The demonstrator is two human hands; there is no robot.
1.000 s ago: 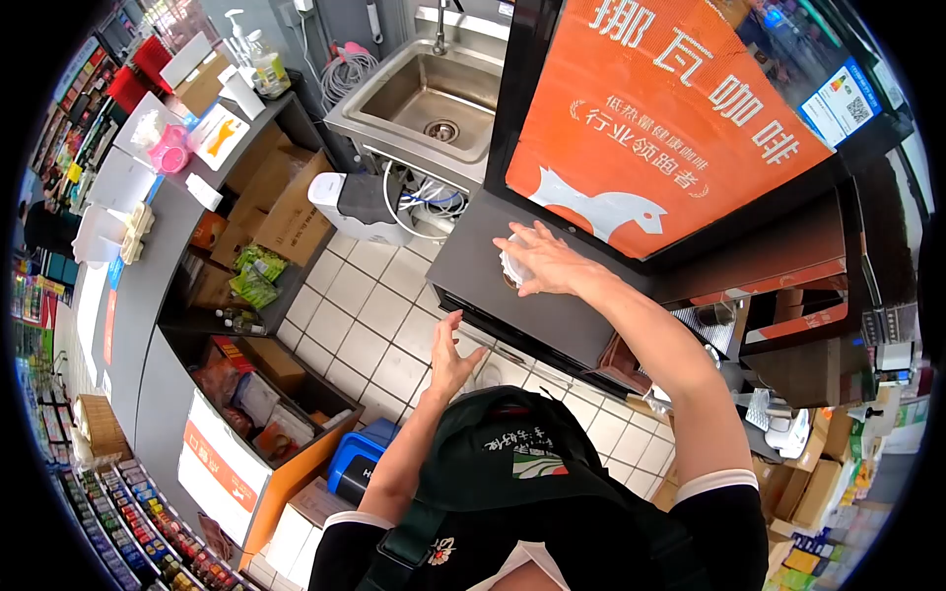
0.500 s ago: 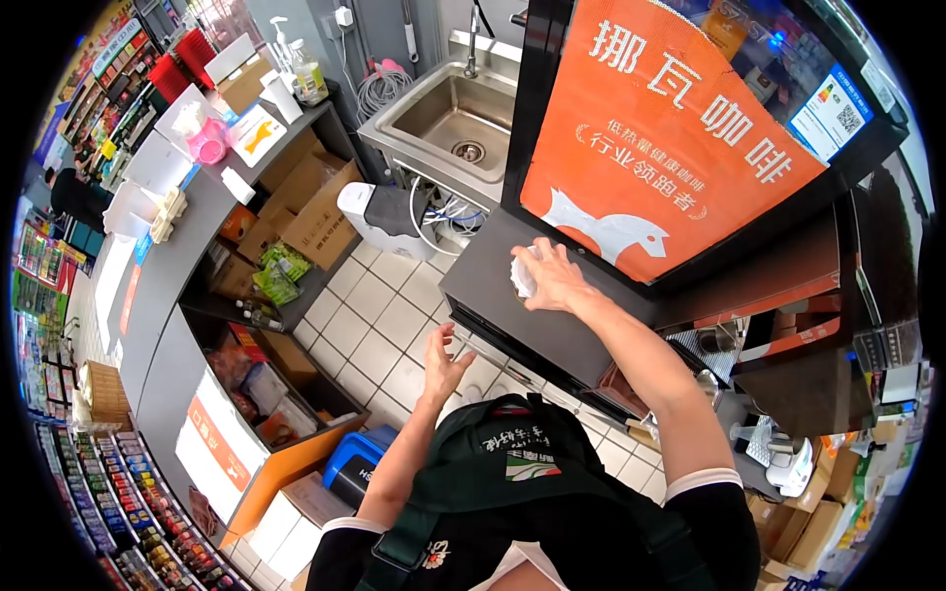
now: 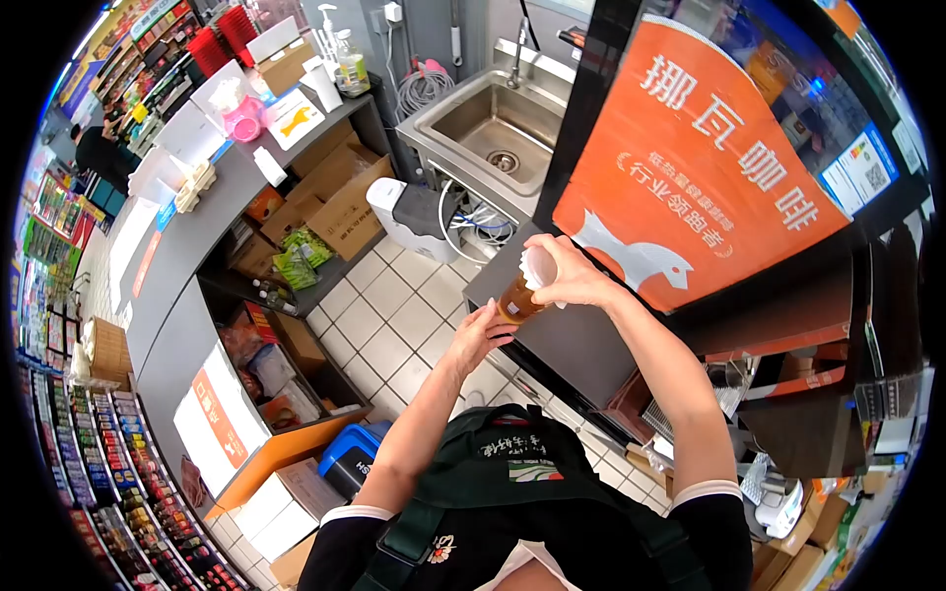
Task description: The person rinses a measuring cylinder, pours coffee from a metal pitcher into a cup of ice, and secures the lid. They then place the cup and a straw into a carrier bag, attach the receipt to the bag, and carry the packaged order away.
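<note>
A clear cup of brown drink [image 3: 518, 299] is tilted between my two hands, over the front edge of the dark grey cabinet top [image 3: 576, 353]. My right hand [image 3: 572, 279] is closed around its upper end, where a crinkled white piece [image 3: 538, 266] shows between thumb and fingers; whether this is a lid, paper or cloth I cannot make out. At the cup's lower end, the fingers of my left hand [image 3: 480, 338] curl against its side and base.
A steel sink [image 3: 483, 133] stands beyond the cabinet, beside a tall unit with an orange sign [image 3: 680, 167]. Along the left runs a grey counter [image 3: 187, 266] with open shelves of boxes. A blue-lidded bin [image 3: 347, 458] is on the floor at lower left.
My right hand has lifted the cup off the cabinet top and tilted it. My left hand, empty and apart before, has come up and right to the cup's lower end. The view has shifted slightly.
</note>
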